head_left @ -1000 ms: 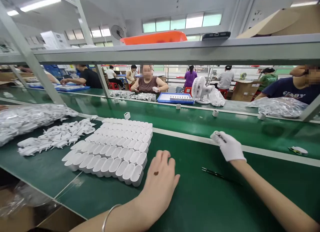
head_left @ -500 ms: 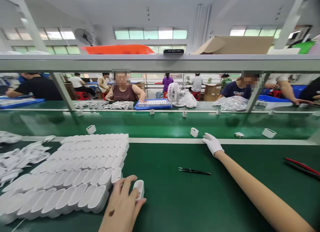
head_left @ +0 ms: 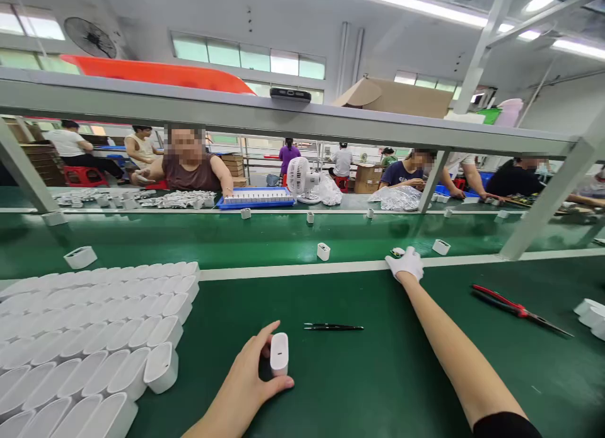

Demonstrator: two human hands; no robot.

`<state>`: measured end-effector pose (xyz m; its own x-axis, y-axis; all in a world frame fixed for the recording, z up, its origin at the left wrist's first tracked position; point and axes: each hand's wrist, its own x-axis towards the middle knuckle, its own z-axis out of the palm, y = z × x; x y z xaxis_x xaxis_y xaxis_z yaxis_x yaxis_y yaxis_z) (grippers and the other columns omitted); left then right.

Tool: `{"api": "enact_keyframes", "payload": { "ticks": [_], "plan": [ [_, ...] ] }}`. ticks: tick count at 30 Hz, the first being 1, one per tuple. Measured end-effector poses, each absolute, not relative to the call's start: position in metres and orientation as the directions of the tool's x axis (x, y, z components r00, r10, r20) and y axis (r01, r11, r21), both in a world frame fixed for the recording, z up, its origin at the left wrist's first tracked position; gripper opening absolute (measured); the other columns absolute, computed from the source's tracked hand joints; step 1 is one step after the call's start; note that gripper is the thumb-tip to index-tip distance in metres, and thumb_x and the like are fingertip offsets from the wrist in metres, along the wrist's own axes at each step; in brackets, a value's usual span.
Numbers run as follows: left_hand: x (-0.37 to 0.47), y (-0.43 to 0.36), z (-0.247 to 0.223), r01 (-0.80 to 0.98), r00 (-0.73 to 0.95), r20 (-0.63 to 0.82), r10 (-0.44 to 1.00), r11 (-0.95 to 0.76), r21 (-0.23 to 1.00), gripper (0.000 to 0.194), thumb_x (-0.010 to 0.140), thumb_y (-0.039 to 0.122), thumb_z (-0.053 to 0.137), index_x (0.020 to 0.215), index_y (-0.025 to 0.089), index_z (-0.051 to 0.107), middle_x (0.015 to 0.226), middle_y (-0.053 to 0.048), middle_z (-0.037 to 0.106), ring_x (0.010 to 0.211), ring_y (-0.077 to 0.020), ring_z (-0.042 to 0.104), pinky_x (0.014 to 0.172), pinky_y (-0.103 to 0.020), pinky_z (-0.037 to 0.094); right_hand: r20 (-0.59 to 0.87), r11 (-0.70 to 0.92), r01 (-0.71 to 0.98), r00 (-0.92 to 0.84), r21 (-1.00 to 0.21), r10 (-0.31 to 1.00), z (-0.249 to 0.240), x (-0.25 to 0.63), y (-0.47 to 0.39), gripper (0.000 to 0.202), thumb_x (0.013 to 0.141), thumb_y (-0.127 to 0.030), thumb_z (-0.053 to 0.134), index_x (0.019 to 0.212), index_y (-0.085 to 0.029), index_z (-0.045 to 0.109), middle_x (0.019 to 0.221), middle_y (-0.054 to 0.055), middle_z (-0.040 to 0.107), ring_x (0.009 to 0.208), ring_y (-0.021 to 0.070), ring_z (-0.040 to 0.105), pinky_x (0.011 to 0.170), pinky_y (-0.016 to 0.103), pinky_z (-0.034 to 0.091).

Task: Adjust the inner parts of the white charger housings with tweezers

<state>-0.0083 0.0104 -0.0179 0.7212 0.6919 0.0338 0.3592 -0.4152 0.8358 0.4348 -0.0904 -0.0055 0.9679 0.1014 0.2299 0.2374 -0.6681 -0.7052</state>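
Note:
My left hand (head_left: 250,375) is bare and grips a white oval housing (head_left: 279,355) between thumb and fingers, its slotted end facing me. My right hand (head_left: 405,263), in a white glove, is at the belt's near edge with its fingers around a small circuit part (head_left: 397,252). Black tweezers (head_left: 333,327) lie on the green table (head_left: 359,387) between the hands. Rows of white housings (head_left: 118,337) fill the left side of the table.
Red and black pliers (head_left: 515,307) lie at right, near more housings (head_left: 590,315). Beyond the white strip, the green belt (head_left: 265,242) carries spaced housings (head_left: 323,251). A shelf (head_left: 236,113) spans above. Several people sit across, beside a white fan (head_left: 299,175).
The view has swung right. My left hand has moved away from the rows with the housing, now turned slot end toward me. My right hand has reached the circuit part on the belt.

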Motion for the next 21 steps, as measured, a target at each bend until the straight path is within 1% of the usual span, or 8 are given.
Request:
{"api": "enact_keyframes", "payload": {
  "ticks": [4,7,9,12,16,17,18,21],
  "plan": [
    [-0.006,0.008,-0.008,0.34,0.759,-0.016,0.651,-0.375,0.862,0.066,0.056,0.02,0.081,0.118,0.024,0.06,0.102,-0.005,0.058,0.091,-0.0234,0.054,0.083,-0.033,0.042,0.17,-0.754,0.169,0.982,-0.635,0.077,0.004,0.454,-0.093,0.073,0.063,-0.044,0.069,0.123,-0.01,0.047,0.121,0.03,0.049,0.118,0.046,0.041,0.091,0.062,0.031],
    [-0.005,0.008,-0.002,0.314,0.788,-0.016,0.616,-0.38,0.87,0.068,0.052,0.023,0.086,0.116,0.027,0.063,0.099,-0.003,0.057,0.089,-0.0226,0.053,0.083,-0.032,0.042,0.132,-0.767,0.174,0.984,-0.618,0.118,0.011,0.456,-0.082,0.043,0.061,-0.037,0.069,0.094,-0.011,0.064,0.107,0.03,0.058,0.111,0.048,0.048,0.086,0.061,0.035],
    [-0.006,0.008,0.0,0.307,0.788,-0.011,0.615,-0.377,0.874,0.072,0.052,0.023,0.087,0.118,0.03,0.062,0.101,-0.002,0.056,0.088,-0.0216,0.052,0.084,-0.032,0.041,0.135,-0.746,0.217,0.976,-0.629,0.171,0.017,0.447,-0.072,0.024,0.06,-0.032,0.068,0.075,-0.013,0.065,0.101,0.029,0.062,0.108,0.0473,0.052,0.085,0.057,0.038],
    [-0.008,0.009,0.0,0.298,0.785,0.0,0.62,-0.378,0.877,0.073,0.055,0.02,0.086,0.121,0.034,0.06,0.101,-0.001,0.055,0.086,-0.0196,0.051,0.081,-0.031,0.041,0.178,-0.643,0.344,0.934,-0.684,0.31,0.026,0.406,-0.058,0.018,0.061,-0.028,0.066,0.073,-0.015,0.064,0.094,0.022,0.066,0.103,0.0396,0.058,0.088,0.049,0.042],
    [-0.008,0.008,0.002,0.279,0.779,0.011,0.627,-0.362,0.889,0.068,0.058,0.017,0.082,0.12,0.035,0.06,0.098,0.0,0.053,0.081,-0.0172,0.049,0.07,-0.026,0.041,0.258,-0.361,0.526,0.774,-0.77,0.578,0.033,0.296,-0.059,0.031,0.065,-0.031,0.067,0.092,-0.018,0.06,0.091,0.007,0.07,0.09,0.0216,0.066,0.082,0.031,0.052],
    [-0.008,0.007,0.003,0.279,0.771,0.011,0.636,-0.354,0.893,0.068,0.058,0.017,0.082,0.12,0.035,0.06,0.096,0.0,0.052,0.079,-0.0167,0.049,0.068,-0.026,0.041,0.296,-0.255,0.561,0.707,-0.788,0.642,0.033,0.263,-0.066,0.032,0.065,-0.03,0.067,0.094,-0.019,0.058,0.089,0.005,0.07,0.086,0.0194,0.067,0.08,0.029,0.053],
    [-0.008,0.006,0.003,0.278,0.765,0.013,0.644,-0.348,0.895,0.068,0.058,0.017,0.082,0.12,0.035,0.061,0.093,0.0,0.051,0.078,-0.0163,0.048,0.067,-0.026,0.04,0.397,-0.028,0.595,0.57,-0.803,0.719,0.033,0.231,-0.075,0.031,0.064,-0.026,0.067,0.093,-0.019,0.056,0.088,0.005,0.07,0.084,0.0196,0.067,0.08,0.031,0.054],
    [-0.008,0.004,0.002,0.242,0.756,0.07,0.651,-0.377,0.894,0.068,0.058,0.013,0.08,0.119,0.036,0.061,0.085,0.002,0.047,0.075,-0.0154,0.047,0.065,-0.026,0.041,0.684,0.322,0.721,0.281,-0.613,0.673,0.028,0.158,-0.106,0.03,0.061,-0.011,0.062,0.088,-0.023,0.057,0.09,0.001,0.067,0.082,0.0167,0.066,0.077,0.027,0.055]
  ]
}}
